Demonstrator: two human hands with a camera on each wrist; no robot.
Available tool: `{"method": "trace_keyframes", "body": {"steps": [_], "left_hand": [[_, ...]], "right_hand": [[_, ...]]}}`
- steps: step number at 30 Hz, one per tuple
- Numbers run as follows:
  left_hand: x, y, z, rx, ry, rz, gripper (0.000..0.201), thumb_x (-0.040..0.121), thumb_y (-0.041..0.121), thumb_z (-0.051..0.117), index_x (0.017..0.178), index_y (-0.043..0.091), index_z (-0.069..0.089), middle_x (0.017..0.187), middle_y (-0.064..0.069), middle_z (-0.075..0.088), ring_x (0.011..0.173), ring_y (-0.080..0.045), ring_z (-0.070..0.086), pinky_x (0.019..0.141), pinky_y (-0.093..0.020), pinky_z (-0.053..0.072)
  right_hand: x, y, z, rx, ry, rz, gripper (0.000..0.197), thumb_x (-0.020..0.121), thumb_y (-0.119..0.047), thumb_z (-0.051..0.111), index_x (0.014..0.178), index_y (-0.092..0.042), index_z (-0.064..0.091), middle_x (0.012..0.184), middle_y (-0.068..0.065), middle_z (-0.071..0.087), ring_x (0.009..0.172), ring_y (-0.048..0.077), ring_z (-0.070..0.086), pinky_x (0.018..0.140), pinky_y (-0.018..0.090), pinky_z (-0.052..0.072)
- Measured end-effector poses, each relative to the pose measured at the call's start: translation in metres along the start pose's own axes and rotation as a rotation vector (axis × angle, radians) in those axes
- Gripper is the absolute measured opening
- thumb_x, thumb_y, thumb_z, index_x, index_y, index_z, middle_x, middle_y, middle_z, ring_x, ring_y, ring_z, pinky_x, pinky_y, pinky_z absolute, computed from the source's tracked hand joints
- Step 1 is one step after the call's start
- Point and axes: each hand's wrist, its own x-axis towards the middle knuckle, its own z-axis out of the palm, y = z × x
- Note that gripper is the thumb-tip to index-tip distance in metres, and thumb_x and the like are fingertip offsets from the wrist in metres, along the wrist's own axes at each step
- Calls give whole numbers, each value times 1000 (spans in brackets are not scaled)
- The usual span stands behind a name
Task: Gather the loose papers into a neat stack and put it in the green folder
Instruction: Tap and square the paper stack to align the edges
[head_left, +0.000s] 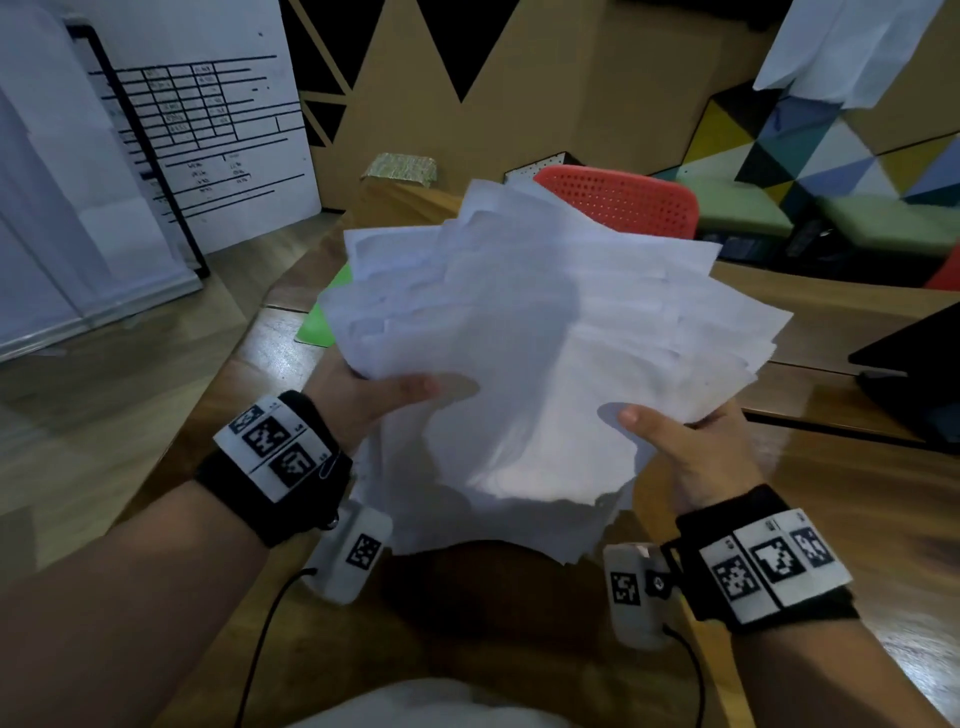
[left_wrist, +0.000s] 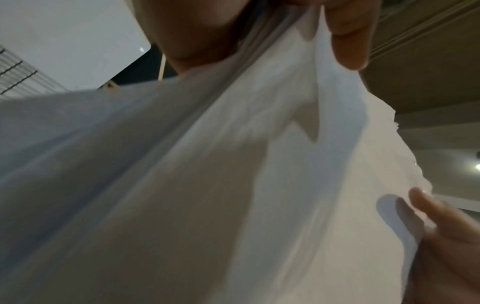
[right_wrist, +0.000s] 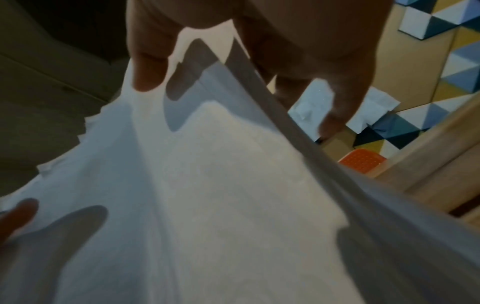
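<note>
A tall white board printed with black table lines (head_left: 208, 130) stands on the floor at ten o'clock in the head view, beyond the edge of the brown wooden table (head_left: 841, 499). A small piece of the bright green flat folder (head_left: 318, 325) lies on that table at about eleven o'clock from the left hand, mostly covered by the sheets held in front of it.

The left hand (head_left: 363, 397) grips the left edge of the ragged, fanned sheaf of white loose papers (head_left: 545, 332), thumb laid across the top sheet and fingers hidden beneath; the left wrist view shows the thumb (left_wrist: 345, 37) pressed on the paper with the palm under it. The sheaf is held clear above the table in front of the person, its sheets splayed out of line, corners jutting toward twelve and two o'clock.

The right hand (head_left: 696, 452) clasps the sheaf's lower right edge at about four o'clock, thumb on top; the right wrist view shows the thumb (right_wrist: 149, 59) over the paper and the fingers (right_wrist: 335, 107) curled below its edge.

A red perforated plastic chair back (head_left: 623, 200) rises past the papers at one o'clock. A dark laptop (head_left: 914, 374) sits on the table at three o'clock, well apart from the hands.
</note>
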Motion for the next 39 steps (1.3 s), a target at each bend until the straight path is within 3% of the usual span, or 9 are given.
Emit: {"method": "trace_keyframes", "body": {"steps": [6,11,14,17,24,28,31,34,39], "left_hand": [[14,9,13,150,270,-22,39,38,31,83,75,26,70,88,0,72,93,-25,68,88,-51,53],[6,21,-2,-3,149,104,68,26,45,91,88,23,73,88,6,76,88,-12,71,75,-30,58],[1,11,0,196,111,103,50,34,37,85,81,25,72,79,18,74,82,-1,69,77,-26,57],[4,7,7,267,111,68,33,39,40,77,72,39,72,75,26,71,77,5,66,83,-32,55],[6,11,6,199,141,65,36,46,34,81,80,25,73,91,-2,73,92,-20,67,84,-36,57],[3,6,17,314,234,-23,34,50,38,78,76,25,61,80,5,68,87,-17,66,74,-22,56],[-3,20,18,172,267,76,39,44,33,76,76,32,55,64,29,67,67,15,62,60,-3,49],[-9,30,16,91,216,154,49,44,32,79,90,29,62,83,11,73,82,-5,68,75,-24,57],[-12,38,23,17,149,220,49,51,22,78,98,22,62,91,1,72,81,-19,69,73,-35,57]], "right_hand": [[14,-11,31,-60,151,1,45,62,5,78,105,-1,67,94,8,75,86,28,72,78,44,58],[18,-16,9,105,100,-108,103,48,-9,89,132,6,32,123,24,57,106,29,66,79,39,57],[15,-4,16,45,83,-45,92,42,4,85,118,-7,34,111,15,58,81,8,70,66,25,57],[13,-5,27,43,76,-50,93,34,-16,93,114,-5,45,112,22,60,89,22,68,73,37,59],[8,-7,20,16,102,-31,110,41,-25,93,129,9,37,123,30,57,109,42,60,84,54,54],[1,-3,29,-58,124,-92,70,61,2,80,124,3,50,116,19,65,105,33,65,89,53,52],[-4,-20,28,7,98,-265,72,61,-10,82,121,6,46,113,14,66,100,29,67,81,42,57],[-9,-31,27,19,78,-430,49,59,-16,80,101,-16,55,83,-15,69,77,3,65,67,21,55],[-9,-28,29,100,143,-413,8,63,-26,78,69,-26,73,66,-10,71,62,5,64,59,21,52]]}}
